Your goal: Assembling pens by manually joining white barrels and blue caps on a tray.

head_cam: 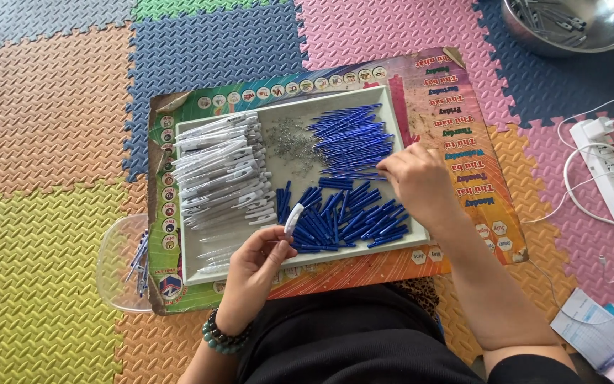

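Note:
My left hand (253,267) holds a white pen barrel (293,217) upright over the near edge of a grey tray (193,274). My right hand (417,181) reaches into the tray, its fingertips pinched at the near end of a pile of thin blue refills (350,135); whether it grips one is unclear. Short blue pen caps (342,217) lie heaped under both hands. White pen barrels (218,167) are stacked along the tray's left side. Small metal springs (289,142) are scattered in the middle.
The tray rests on a colourful printed board (463,178) on foam floor mats. A clear plastic container (118,267) with a few pens sits at the left. A metal bowl (570,25) stands top right, a white power strip (606,167) with cables at the right, papers (595,331) lower right.

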